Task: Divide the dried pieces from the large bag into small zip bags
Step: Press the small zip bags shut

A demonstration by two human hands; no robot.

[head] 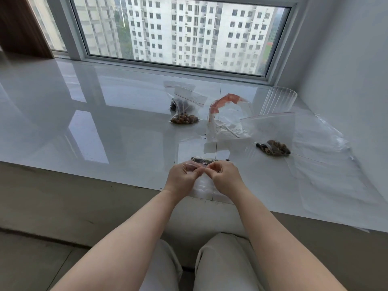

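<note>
Worktop point(105, 122) is carrying everything, big bag point(227, 120) sitting open mid-sill so it's reachable. Left hand point(183, 177) and right hand point(223, 175) are both pinching the small zip bag point(202, 185) at the near edge, probably sealing it.

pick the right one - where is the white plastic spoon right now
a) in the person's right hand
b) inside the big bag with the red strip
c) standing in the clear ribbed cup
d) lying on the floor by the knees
b: the white spoon lies inside the large clear bag with the red strip, on the white sill, while both the left hand and right hand pinch a small zip bag at the sill's edge.
</note>
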